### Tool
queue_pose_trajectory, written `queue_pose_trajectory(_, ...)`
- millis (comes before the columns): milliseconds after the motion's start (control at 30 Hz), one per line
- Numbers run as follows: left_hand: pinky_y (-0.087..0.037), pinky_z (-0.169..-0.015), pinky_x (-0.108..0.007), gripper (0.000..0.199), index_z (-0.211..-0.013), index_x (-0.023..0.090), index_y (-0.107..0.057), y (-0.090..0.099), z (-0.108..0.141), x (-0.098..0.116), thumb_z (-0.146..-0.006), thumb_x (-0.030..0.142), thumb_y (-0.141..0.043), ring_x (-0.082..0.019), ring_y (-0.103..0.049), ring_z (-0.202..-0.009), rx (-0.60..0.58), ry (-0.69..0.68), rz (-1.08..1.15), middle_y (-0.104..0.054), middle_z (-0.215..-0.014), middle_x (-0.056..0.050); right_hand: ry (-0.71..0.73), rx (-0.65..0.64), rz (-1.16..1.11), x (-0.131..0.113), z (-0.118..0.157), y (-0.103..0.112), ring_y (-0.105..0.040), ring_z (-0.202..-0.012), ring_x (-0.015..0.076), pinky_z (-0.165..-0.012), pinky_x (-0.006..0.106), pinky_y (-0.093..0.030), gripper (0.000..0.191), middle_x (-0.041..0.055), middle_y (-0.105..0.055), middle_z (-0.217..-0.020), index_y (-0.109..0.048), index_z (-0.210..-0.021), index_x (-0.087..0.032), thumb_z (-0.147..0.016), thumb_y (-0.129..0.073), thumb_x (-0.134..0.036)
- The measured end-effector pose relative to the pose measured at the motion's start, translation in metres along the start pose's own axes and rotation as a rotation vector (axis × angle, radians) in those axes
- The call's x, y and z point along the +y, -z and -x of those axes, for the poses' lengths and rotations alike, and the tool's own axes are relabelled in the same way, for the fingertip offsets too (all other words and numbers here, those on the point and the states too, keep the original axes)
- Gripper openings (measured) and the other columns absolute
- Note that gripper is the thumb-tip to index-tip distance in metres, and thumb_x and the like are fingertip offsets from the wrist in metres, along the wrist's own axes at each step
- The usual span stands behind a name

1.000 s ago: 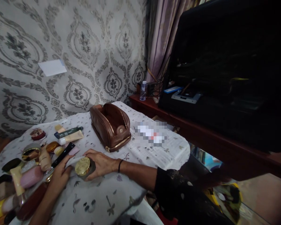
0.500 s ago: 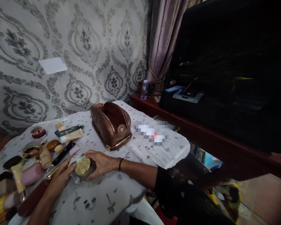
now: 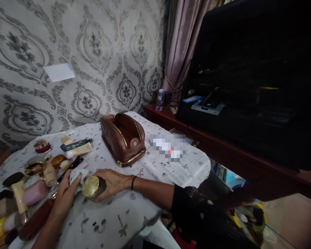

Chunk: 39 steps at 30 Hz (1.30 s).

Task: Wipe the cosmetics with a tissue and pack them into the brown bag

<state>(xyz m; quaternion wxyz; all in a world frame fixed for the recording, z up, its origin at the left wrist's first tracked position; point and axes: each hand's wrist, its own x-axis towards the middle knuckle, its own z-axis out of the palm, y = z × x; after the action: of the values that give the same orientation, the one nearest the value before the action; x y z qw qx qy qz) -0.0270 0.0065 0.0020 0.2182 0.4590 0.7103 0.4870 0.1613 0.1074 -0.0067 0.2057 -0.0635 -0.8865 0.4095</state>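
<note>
My right hand [image 3: 111, 183] is wrapped round a jar with a round gold lid [image 3: 91, 186], its lid turned up toward me. Just left of it, my left hand [image 3: 67, 190] pinches a crumpled white wipe [image 3: 77, 175], which hangs close to the jar's edge. Beyond both hands stands a brown cosmetic bag [image 3: 123, 140] with its zipped top spread open. Cosmetics lie around my left forearm, among them a pink bottle [image 3: 35, 193], a beige tube [image 3: 20, 197], a black tube [image 3: 72, 166] and a dark red bottle [image 3: 37, 218].
A patterned white cloth [image 3: 119, 214] covers the surface under everything. To the right, a blurred white item [image 3: 168, 147] lies near its edge. A dark red desk [image 3: 166, 117] holds a clear bottle [image 3: 159, 100] and a large black screen [image 3: 248, 86]. Wallpaper backs the scene.
My left hand has drawn back a little to the left with the wipe, away from the gold lid. The jar has tilted and shifted slightly left in my right hand.
</note>
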Motion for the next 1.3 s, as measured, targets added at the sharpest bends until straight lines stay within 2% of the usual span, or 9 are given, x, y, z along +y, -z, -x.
queue_pose_trajectory(100,-0.052,-0.075,-0.031,0.050,-0.098,0.020,-0.055,-0.002,-0.001,0.001,-0.078,0.066,-0.056,-0.022,-0.061,-0.082,0.021,-0.068,-0.065,-0.064,-0.084,-0.002,-0.027,-0.045,-0.014,-0.005,0.001,0.003,-0.062,-0.094,0.0181,-0.085,0.024,-0.048,0.051,0.0029,-0.064,-0.101,-0.060,-0.107,-0.017,-0.069,-0.082,-0.042)
queue_pose_trajectory(200,-0.052,-0.083,-0.035,0.050,-0.101,0.020,-0.056,-0.007,-0.001,0.002,-0.077,0.065,-0.054,-0.025,-0.063,-0.091,-0.022,-0.111,-0.107,-0.066,-0.093,-0.004,-0.010,-0.073,-0.002,-0.005,0.000,0.003,-0.061,-0.095,0.0181,-0.085,0.025,-0.047,0.051,0.0034,-0.064,-0.102,-0.059,-0.108,-0.016,-0.070,-0.081,-0.043)
queue_pose_trajectory(500,-0.050,-0.094,-0.040,0.054,-0.117,0.020,-0.055,-0.009,-0.003,-0.004,-0.080,0.059,-0.053,-0.029,-0.062,-0.107,-0.134,-0.143,-0.110,-0.067,-0.112,-0.007,-0.002,-0.085,0.044,-0.003,-0.001,0.000,-0.060,-0.089,0.0159,-0.082,0.024,-0.047,0.047,0.0026,-0.064,-0.098,-0.059,-0.102,-0.016,-0.071,-0.081,-0.044)
queue_pose_trajectory(633,-0.049,-0.096,-0.040,0.052,-0.116,0.020,-0.056,-0.008,-0.004,-0.006,-0.080,0.058,-0.055,-0.029,-0.062,-0.108,-0.135,-0.165,-0.114,-0.068,-0.110,-0.006,0.008,-0.080,0.078,-0.004,-0.001,0.002,-0.059,-0.089,0.0163,-0.081,0.024,-0.047,0.045,0.0026,-0.063,-0.096,-0.059,-0.100,-0.016,-0.071,-0.081,-0.042)
queue_pose_trajectory(767,-0.051,-0.093,-0.040,0.051,-0.116,0.020,-0.057,-0.009,-0.005,-0.008,-0.081,0.058,-0.054,-0.028,-0.064,-0.102,-0.130,-0.157,-0.119,-0.069,-0.106,-0.006,0.011,-0.081,0.078,-0.004,-0.001,0.003,-0.058,-0.085,0.0158,-0.077,0.023,-0.047,0.045,0.0017,-0.062,-0.092,-0.059,-0.098,-0.017,-0.069,-0.082,-0.043)
queue_pose_trajectory(1100,-0.053,-0.084,-0.036,0.051,-0.112,0.020,-0.056,-0.009,-0.003,-0.007,-0.080,0.059,-0.054,-0.027,-0.064,-0.095,-0.132,-0.149,-0.115,-0.068,-0.102,-0.005,0.020,-0.072,-0.016,0.001,-0.001,0.001,-0.060,-0.089,0.0168,-0.081,0.023,-0.046,0.047,0.0018,-0.063,-0.095,-0.060,-0.102,-0.017,-0.069,-0.082,-0.041)
queue_pose_trajectory(1233,-0.052,-0.074,-0.033,0.045,-0.106,0.020,-0.057,-0.011,-0.002,-0.003,-0.081,0.057,-0.053,-0.024,-0.063,-0.083,-0.059,-0.140,-0.120,-0.066,-0.091,-0.003,-0.046,-0.008,-0.100,0.007,0.001,-0.001,-0.061,-0.090,0.0170,-0.080,0.024,-0.048,0.053,0.0014,-0.065,-0.099,-0.059,-0.108,-0.018,-0.066,-0.084,-0.040)
queue_pose_trajectory(1300,-0.051,-0.075,-0.033,0.042,-0.104,0.020,-0.056,-0.012,-0.001,-0.001,-0.082,0.055,-0.052,-0.023,-0.061,-0.084,0.013,-0.157,-0.104,-0.065,-0.092,-0.003,-0.072,0.049,-0.155,0.008,0.001,-0.001,-0.062,-0.091,0.0174,-0.081,0.025,-0.049,0.056,0.0016,-0.066,-0.102,-0.058,-0.112,-0.018,-0.066,-0.084,-0.038)
